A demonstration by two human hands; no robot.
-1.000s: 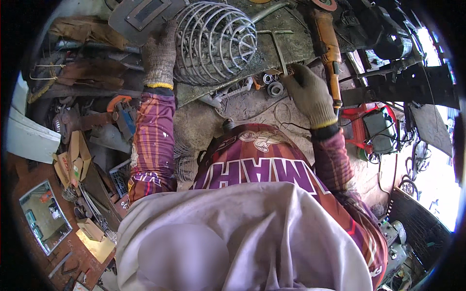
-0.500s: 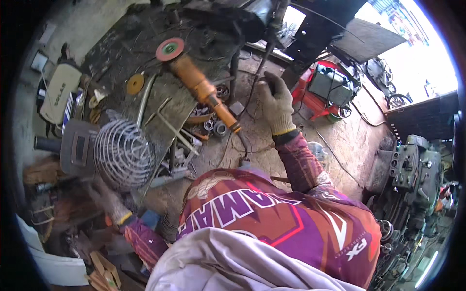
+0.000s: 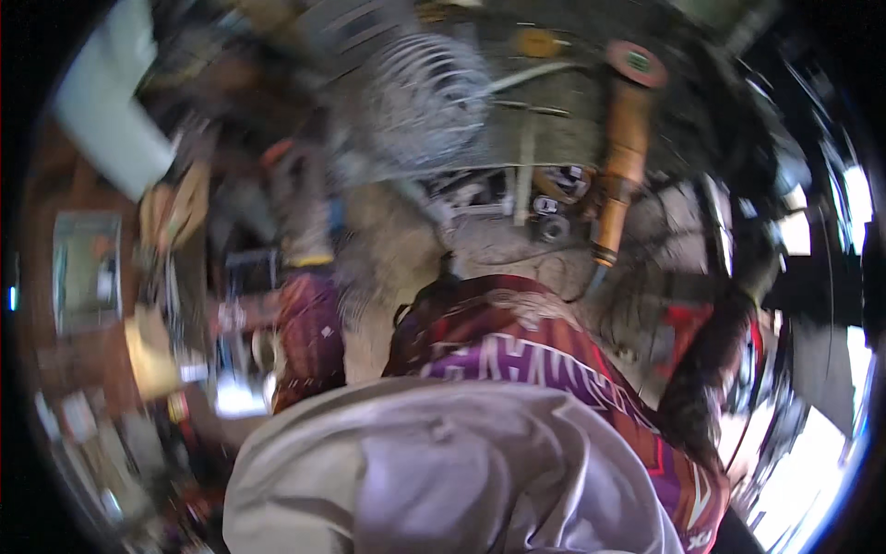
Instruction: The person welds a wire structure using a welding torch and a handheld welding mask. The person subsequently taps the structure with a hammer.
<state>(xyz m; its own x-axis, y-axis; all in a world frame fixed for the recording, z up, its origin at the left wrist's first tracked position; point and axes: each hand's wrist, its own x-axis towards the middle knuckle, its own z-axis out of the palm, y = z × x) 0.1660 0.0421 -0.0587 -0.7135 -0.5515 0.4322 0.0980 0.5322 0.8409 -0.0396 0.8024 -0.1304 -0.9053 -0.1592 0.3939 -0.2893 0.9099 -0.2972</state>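
Motion blurs the whole picture. My left hand (image 3: 307,217), in a light knit glove with a yellow cuff, reaches into dark clutter left of the workbench. A small orange thing (image 3: 275,152) shows close to its fingertips; whether the hand grips it, I cannot tell. Over at the right, my right hand (image 3: 762,263) is a gloved smear, its fingers unreadable. Between the hands, an orange angle grinder (image 3: 626,152) with a reddish disc (image 3: 637,63) lies on the bench (image 3: 572,129), its cord end toward me. Neither hand touches it.
A round wire fan guard (image 3: 429,97) rests at the bench's left, beside a yellow disc (image 3: 537,42) and a metal bar (image 3: 526,166). Metal rings (image 3: 551,228) sit below the bench edge. A red machine (image 3: 683,332) stands near my right arm. Wooden pieces (image 3: 175,203) lie far left.
The view has swung left, so the bench and grinder appear farther right. My left hand has reached deeper into the clutter. My right hand now shows at the right side, blurred.
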